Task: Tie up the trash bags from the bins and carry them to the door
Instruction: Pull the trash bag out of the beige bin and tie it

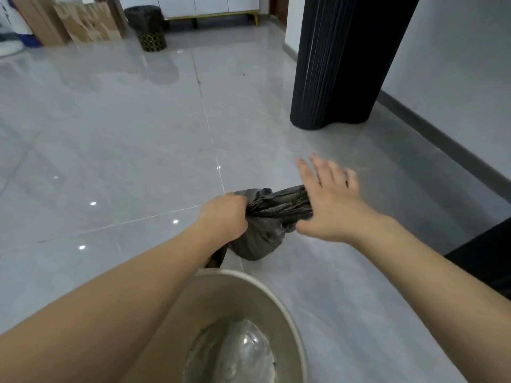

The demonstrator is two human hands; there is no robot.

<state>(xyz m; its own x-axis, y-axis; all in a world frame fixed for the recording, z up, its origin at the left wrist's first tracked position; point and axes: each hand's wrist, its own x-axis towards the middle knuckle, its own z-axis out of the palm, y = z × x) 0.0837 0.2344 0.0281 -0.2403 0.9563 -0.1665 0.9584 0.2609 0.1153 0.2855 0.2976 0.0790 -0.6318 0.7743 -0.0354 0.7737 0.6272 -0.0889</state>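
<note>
While the black trash bag (258,239) hangs above the grey floor (124,139) just beyond the beige bin (279,302), the left hand (225,217) pinches its gathered neck; the right hand (329,205), fingers spread, presses the twisted top. Far left stands another bin (148,27).

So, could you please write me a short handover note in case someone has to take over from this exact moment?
Left hand: closed around the gathered neck of the black trash bag.
Right hand: open, fingers spread, palm against the bag's twisted top; not gripping.
The bag is out of the beige bin and sits just beyond it, on or just above the floor. That bin now has no black bag in it, only something shiny at the bottom.
No finished knot is visible, so treat the tying as under way.
A second bin, lined with a black bag, stands across the room.
Left: finish this knot, tie the other bag, carry both to the door.
</note>
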